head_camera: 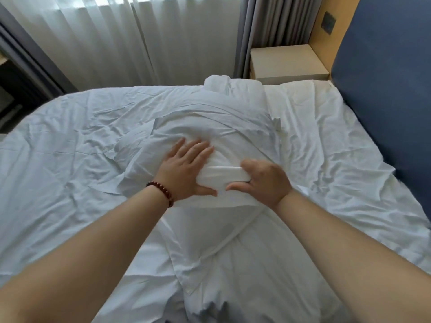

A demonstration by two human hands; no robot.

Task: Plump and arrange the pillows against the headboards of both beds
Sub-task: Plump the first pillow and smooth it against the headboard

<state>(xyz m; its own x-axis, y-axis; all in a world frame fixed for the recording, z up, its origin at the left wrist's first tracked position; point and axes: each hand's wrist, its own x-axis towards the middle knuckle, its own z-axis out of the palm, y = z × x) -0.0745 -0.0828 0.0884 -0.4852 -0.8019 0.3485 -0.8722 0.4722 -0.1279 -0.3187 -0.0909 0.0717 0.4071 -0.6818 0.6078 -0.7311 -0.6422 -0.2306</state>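
While your left grip (186, 169) presses flat, fingers spread, on pillow (210, 131), your right grip (263, 180) pinches folded pillowcase edge (224, 174) between them; blue headboard (384, 89) right.

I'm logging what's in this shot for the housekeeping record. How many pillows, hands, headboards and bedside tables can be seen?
Pillows: 2, one under the hands, one behind it at the far edge of the bed
Hands: 2, left hand, right hand
Headboards: 1, blue headboard
Bedside tables: 1, bedside table
Total: 6
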